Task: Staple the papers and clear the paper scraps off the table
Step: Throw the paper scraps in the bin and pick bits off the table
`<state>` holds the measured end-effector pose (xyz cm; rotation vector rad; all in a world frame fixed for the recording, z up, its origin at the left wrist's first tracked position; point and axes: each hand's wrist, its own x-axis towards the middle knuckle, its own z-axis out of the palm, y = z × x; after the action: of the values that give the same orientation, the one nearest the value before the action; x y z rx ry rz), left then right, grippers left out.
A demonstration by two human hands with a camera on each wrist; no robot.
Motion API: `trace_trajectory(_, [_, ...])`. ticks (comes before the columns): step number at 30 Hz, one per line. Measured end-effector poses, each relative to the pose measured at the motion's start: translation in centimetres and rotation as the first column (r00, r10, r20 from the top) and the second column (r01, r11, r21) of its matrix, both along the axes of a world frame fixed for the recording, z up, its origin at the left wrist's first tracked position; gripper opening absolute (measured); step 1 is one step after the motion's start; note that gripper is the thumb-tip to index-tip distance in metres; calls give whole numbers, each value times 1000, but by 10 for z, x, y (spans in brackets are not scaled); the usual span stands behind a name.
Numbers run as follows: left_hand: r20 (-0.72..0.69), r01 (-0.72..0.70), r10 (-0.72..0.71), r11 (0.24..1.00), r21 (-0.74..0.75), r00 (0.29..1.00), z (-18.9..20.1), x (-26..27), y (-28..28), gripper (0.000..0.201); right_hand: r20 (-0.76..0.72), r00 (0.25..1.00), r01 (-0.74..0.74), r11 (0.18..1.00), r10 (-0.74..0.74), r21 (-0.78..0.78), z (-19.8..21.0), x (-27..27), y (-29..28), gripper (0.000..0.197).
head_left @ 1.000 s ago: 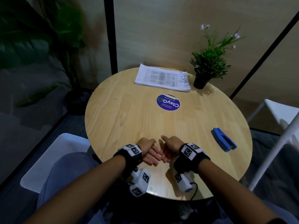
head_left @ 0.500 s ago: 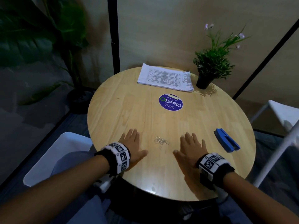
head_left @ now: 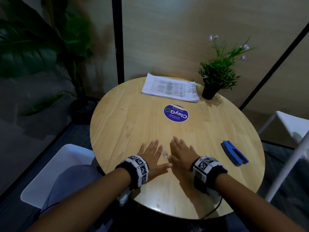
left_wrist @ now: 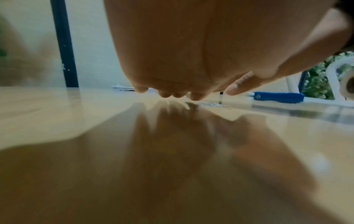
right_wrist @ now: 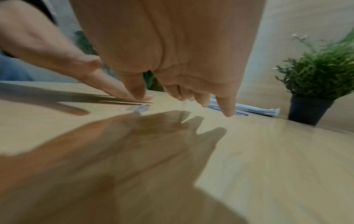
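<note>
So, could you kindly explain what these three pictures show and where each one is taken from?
No machine here: a person sits at a round wooden table wearing three cameras. One picture looks down from the head; the other two come from cameras strapped to each wrist, looking along the fingers. The left hand and right hand lie flat and open, holding nothing, either side of a small pile of scraps. Also on the table: a stack of papers, a blue stapler, a round sticker and a potted plant.
</note>
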<state>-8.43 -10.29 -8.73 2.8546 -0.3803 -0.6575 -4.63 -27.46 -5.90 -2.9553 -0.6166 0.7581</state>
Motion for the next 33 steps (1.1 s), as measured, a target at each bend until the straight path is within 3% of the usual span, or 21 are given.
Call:
trace_trajectory(6, [-24,-208,207,973,-100,978,4,12,19,83,-34,995,95,984,-91,148,2,47,18,58])
trace_trajectory(11, [-73,-81,81,997,-3,994,3,1,30,84,-49,998,-35,999,35,10,5,43,44,78])
trace_trajectory(14, [-91,-89,82,993,-82,993,19,3,30,68,-50,992,-113,993,114,23,6,21,39,66])
trace_trajectory(18, [57,-166,180,968,-187,982,29,9,27,41,-86,986,-136,988,143,78,0,-10,17,55])
trace_trajectory(20, [49,-218,234,952,-215,971,29,7,24,34,-106,994,39,969,-13,245,7,-18,11,43])
trace_trajectory(22, [6,-268,276,939,-213,961,29,5,23,30,-50,979,203,898,-200,391,11,-15,4,37])
trace_trajectory(24, [-46,-308,305,933,-185,951,31,4,25,29,40,948,274,874,-316,402,12,-6,-5,34])
trace_trajectory(28, [-93,-367,356,914,-174,930,28,5,27,25,36,918,373,891,-394,259,10,1,-13,23])
trace_trajectory(33, [-113,-389,372,884,-260,921,31,16,2,27,1,891,416,816,-455,401,-7,-10,9,20])
